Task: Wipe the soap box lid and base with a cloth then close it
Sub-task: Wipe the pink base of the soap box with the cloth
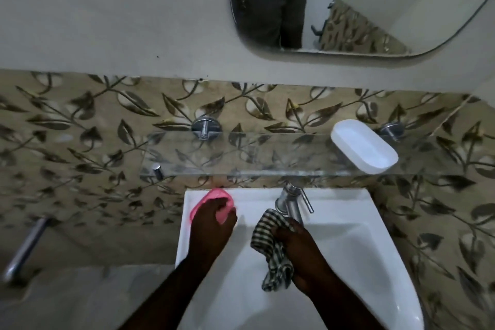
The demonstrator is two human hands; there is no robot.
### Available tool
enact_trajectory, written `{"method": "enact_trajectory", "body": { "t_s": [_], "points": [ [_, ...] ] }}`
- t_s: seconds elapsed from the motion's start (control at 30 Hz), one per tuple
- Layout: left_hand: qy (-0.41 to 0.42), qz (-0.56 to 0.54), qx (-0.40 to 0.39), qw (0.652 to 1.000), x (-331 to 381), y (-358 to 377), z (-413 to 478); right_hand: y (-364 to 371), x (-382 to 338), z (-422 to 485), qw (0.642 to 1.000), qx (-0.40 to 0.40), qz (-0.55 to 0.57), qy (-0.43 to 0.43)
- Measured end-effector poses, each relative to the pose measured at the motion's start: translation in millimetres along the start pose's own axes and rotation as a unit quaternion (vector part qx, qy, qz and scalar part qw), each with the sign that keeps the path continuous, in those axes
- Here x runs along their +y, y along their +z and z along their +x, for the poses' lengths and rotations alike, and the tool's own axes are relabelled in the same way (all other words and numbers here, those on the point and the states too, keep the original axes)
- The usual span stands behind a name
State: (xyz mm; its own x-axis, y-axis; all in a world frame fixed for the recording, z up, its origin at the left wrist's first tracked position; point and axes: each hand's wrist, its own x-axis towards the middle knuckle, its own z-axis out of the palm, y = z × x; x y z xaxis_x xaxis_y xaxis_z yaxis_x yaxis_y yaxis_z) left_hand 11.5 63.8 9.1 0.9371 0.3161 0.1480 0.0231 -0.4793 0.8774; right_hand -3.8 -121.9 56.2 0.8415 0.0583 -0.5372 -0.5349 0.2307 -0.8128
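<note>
Nearest, the right hand (297, 252) bunched a limp checked black-and-cream woven cloth (273, 252) in closed fingers over the smooth white ceramic basin (348, 249), whose bowl lay open to the right. The left hand (211, 225) curled its fingers around a pink rounded plastic soap box part (211, 199) at the basin's back-left corner; lid or base, unclear. Beyond the steel tap (292, 202), a white oval plastic soap box part (364, 149) sat hollow-up on the clear glass shelf (241, 154), near its right end.
</note>
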Motion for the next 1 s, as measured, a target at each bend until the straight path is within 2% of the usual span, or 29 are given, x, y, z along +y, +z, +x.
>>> {"method": "enact_trajectory", "body": {
  "t_s": [0.1,0.2,0.47,0.57,0.7,0.87,0.93,1.0],
  "points": [
    [-0.024,0.193,-0.058,0.979,-41,-2,11,7,11,22,1.0,-0.001,-0.008,0.021],
    [-0.013,0.295,-0.121,0.948,-64,3,14,14,19,36,0.999,-0.012,-0.01,0.035],
    [-0.015,0.354,-0.112,0.928,-65,2,20,14,27,42,0.998,-0.025,-0.042,0.04],
    [-0.032,0.306,-0.111,0.945,-48,-3,21,13,22,33,0.998,-0.04,-0.048,0.023],
    [0.009,0.194,-0.103,0.975,-6,-6,-3,13,13,16,0.997,-0.037,-0.073,-0.013],
    [0.037,0.046,-0.098,0.993,38,-14,-32,3,-5,-6,0.995,-0.045,-0.041,-0.08],
    [0.01,-0.036,-0.095,0.995,50,-16,-38,-2,-15,-15,0.994,-0.025,-0.045,-0.098],
    [-0.064,-0.143,-0.09,0.984,61,-17,-39,-5,-27,-25,0.993,-0.018,-0.044,-0.106]
  ]
}}
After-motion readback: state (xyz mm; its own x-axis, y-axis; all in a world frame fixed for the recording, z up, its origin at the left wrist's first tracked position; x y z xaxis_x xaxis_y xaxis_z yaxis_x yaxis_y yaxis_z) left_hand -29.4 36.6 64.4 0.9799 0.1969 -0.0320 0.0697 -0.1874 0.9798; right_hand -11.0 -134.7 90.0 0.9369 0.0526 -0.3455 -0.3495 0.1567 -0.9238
